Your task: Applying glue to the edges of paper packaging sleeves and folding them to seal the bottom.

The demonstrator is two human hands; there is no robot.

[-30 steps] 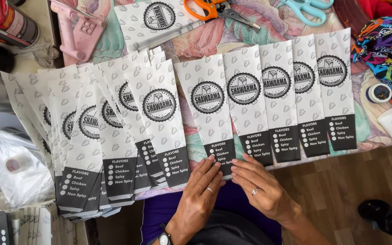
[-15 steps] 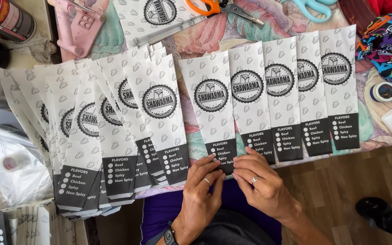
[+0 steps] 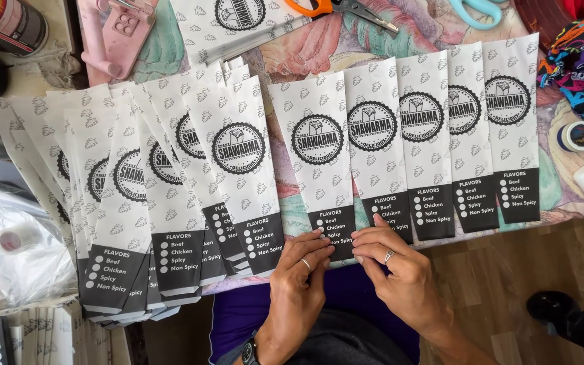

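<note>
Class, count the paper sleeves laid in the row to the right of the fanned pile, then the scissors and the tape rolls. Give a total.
Paper sleeves: 5
Scissors: 2
Tape rolls: 2
Total: 9

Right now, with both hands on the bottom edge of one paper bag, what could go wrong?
The bags overlap, so pulling the bag that the left hand and right hand touch may shift its neighbour. The fanned stack overhangs the table edge and could slide off.
</note>
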